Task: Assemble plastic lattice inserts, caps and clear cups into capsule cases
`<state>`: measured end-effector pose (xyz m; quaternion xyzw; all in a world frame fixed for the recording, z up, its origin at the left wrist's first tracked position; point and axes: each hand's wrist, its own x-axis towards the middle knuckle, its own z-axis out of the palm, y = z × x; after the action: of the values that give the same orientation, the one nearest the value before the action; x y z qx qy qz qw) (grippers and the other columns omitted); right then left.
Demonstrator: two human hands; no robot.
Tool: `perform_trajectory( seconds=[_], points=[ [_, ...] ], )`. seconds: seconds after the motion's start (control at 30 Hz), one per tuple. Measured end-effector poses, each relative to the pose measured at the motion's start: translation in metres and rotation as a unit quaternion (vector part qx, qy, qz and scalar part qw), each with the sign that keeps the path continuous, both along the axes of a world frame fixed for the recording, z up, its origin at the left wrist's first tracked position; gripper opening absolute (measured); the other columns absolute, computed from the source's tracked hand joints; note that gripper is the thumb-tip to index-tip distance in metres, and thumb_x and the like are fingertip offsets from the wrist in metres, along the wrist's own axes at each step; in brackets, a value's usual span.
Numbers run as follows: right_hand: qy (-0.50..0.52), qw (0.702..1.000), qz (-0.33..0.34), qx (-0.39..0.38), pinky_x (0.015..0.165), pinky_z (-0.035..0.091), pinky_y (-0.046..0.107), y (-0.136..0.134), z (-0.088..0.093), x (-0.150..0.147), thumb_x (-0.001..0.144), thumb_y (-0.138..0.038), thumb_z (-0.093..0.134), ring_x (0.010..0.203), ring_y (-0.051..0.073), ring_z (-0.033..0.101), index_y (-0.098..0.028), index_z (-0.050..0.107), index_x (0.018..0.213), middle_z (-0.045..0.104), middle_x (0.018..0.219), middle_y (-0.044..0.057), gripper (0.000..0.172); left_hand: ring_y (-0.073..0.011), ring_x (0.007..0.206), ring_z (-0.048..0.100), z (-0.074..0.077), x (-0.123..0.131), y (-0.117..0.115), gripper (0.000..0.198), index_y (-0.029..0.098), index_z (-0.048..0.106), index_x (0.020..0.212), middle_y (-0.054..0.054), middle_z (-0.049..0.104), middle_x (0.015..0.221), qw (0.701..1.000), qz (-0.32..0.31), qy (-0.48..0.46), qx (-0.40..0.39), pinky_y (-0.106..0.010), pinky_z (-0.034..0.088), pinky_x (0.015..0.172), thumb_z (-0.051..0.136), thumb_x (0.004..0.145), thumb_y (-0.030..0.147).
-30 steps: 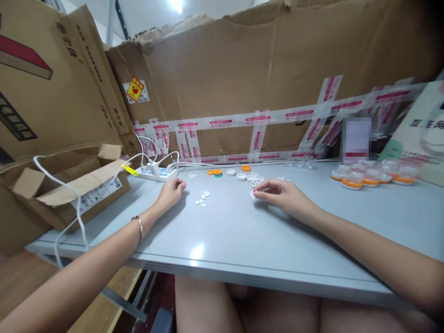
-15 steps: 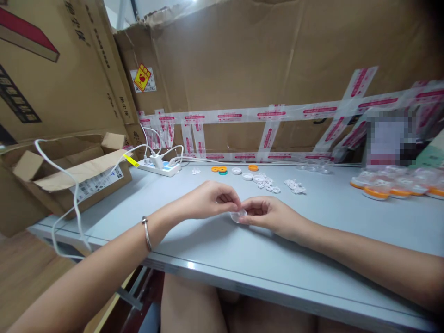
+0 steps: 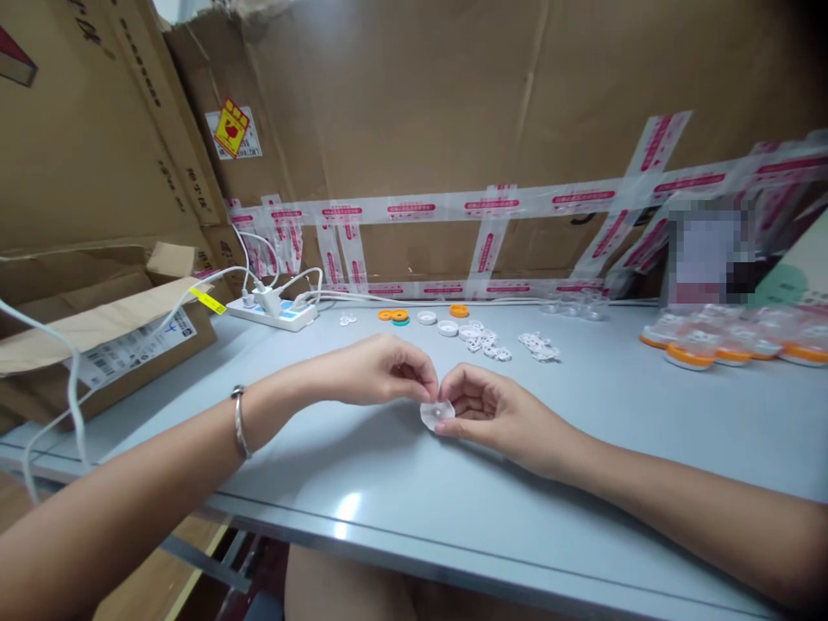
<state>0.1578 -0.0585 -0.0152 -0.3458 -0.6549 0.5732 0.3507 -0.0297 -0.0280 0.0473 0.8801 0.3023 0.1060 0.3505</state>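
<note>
A small clear plastic disc-shaped piece (image 3: 435, 416) is held tilted just above the table, its round face towards me. My right hand (image 3: 482, 405) pinches its right edge between thumb and fingers. My left hand (image 3: 404, 373) is closed in a pinch, fingertips at the top edge of the disc; what lies between them is hidden. Beyond the hands are white rings (image 3: 448, 328), a cluster of small white openwork parts (image 3: 488, 342) and another white cluster (image 3: 539, 347). Orange rings (image 3: 392, 316) lie by a teal one (image 3: 401, 323), with another orange ring (image 3: 459, 310) farther right.
Several clear-topped pieces with orange bases (image 3: 699, 349) stand at the right. Clear plastic parts (image 3: 575, 305) lie at the back. A white power strip (image 3: 275, 312) with cables and an open cardboard box (image 3: 129, 345) are at the left. A large taped carton (image 3: 414, 112) walls the back.
The view has shifted slightly right. The clear disc has tipped so that more of its round face shows, and my left fingertips sit higher on its edge. Both hands stay close together.
</note>
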Motion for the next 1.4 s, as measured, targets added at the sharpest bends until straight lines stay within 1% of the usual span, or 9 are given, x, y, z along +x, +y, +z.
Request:
perform_trajectory(
  seconds=[0.13,0.3,0.5,0.7,0.87,1.07,1.13,1.23,1.4],
  points=[
    [-0.006,1.0,0.0,-0.001,0.067,0.047,0.027,0.0,0.001,0.001,0.062,-0.033,0.074,0.07,0.012,0.059,-0.02,0.051,0.078,0.062,0.078,-0.002,0.031,-0.0131,0.079,0.057,0.001,0.003,0.004,0.008,0.015,0.066,0.08,-0.003,0.063,0.083,0.999,-0.028,0.018,0.015,-0.023,0.044,0.074,0.058,0.079,0.017],
    [0.011,0.999,-0.018,-0.025,0.069,0.048,0.029,0.0,0.001,0.001,0.057,-0.034,0.077,0.069,0.012,0.06,-0.021,0.048,0.077,0.062,0.076,-0.003,0.037,-0.0144,0.09,0.055,-0.01,0.003,0.001,0.004,0.017,0.067,0.076,-0.003,0.059,0.093,1.0,-0.004,-0.023,0.011,-0.026,0.041,0.086,0.063,0.076,0.018],
    [0.019,0.999,-0.033,-0.032,0.074,0.05,0.031,-0.001,0.001,0.001,0.057,-0.033,0.077,0.073,0.013,0.063,-0.021,0.051,0.078,0.065,0.076,-0.001,0.036,-0.0144,0.085,0.057,-0.014,0.005,-0.001,0.004,0.016,0.067,0.072,-0.003,0.061,0.088,0.997,0.04,-0.064,0.011,-0.027,0.043,0.081,0.064,0.073,0.018],
    [0.02,0.999,-0.037,-0.032,0.072,0.052,0.031,-0.001,0.0,0.002,0.058,-0.027,0.076,0.071,0.013,0.064,-0.021,0.052,0.078,0.067,0.075,-0.001,0.031,-0.0154,0.084,0.057,-0.015,0.007,-0.002,0.004,0.017,0.068,0.071,-0.003,0.062,0.086,0.997,0.042,-0.067,0.013,-0.028,0.044,0.079,0.065,0.071,0.019],
    [0.026,0.998,-0.044,-0.029,0.073,0.051,0.031,0.0,0.0,0.002,0.056,-0.028,0.077,0.073,0.014,0.065,-0.021,0.053,0.078,0.068,0.074,-0.002,0.034,-0.0162,0.084,0.057,-0.018,0.007,-0.002,0.007,0.015,0.066,0.072,-0.003,0.063,0.086,0.996,0.058,-0.073,0.01,-0.029,0.044,0.078,0.064,0.071,0.022],
    [0.022,0.998,-0.06,-0.019,0.075,0.05,0.031,-0.002,0.003,0.004,0.06,-0.031,0.075,0.078,0.016,0.066,-0.021,0.054,0.082,0.068,0.078,0.0,0.033,-0.0162,0.082,0.058,-0.022,0.009,-0.003,0.008,0.014,0.063,0.075,-0.003,0.064,0.081,0.989,0.089,-0.099,-0.063,-0.03,0.044,0.079,0.063,0.071,0.021],
    [0.026,0.997,-0.063,-0.019,0.077,0.05,0.032,-0.002,0.004,0.004,0.06,-0.03,0.076,0.08,0.017,0.066,-0.021,0.053,0.082,0.068,0.078,0.0,0.033,-0.0158,0.082,0.057,-0.022,0.011,-0.004,0.007,0.014,0.063,0.074,-0.002,0.064,0.081,0.986,0.105,-0.107,-0.076,-0.03,0.043,0.08,0.063,0.07,0.021],
    [0.041,0.997,-0.06,-0.023,0.079,0.05,0.032,-0.002,0.005,0.005,0.06,-0.029,0.076,0.083,0.017,0.066,-0.021,0.053,0.083,0.069,0.079,0.0,0.034,-0.0137,0.076,0.057,-0.023,0.013,-0.006,0.005,0.014,0.063,0.072,-0.001,0.063,0.075,0.98,0.12,-0.122,-0.101,-0.028,0.043,0.076,0.061,0.071,0.019],
    [0.051,0.997,-0.063,-0.017,0.08,0.051,0.033,-0.002,0.004,0.004,0.063,-0.029,0.074,0.083,0.018,0.067,-0.02,0.052,0.083,0.07,0.08,0.001,0.031,-0.0134,0.074,0.056,-0.021,0.014,-0.008,0.007,0.013,0.062,0.072,-0.002,0.063,0.074,0.977,0.121,-0.135,-0.112,-0.027,0.043,0.073,0.059,0.073,0.019]
  ],
)
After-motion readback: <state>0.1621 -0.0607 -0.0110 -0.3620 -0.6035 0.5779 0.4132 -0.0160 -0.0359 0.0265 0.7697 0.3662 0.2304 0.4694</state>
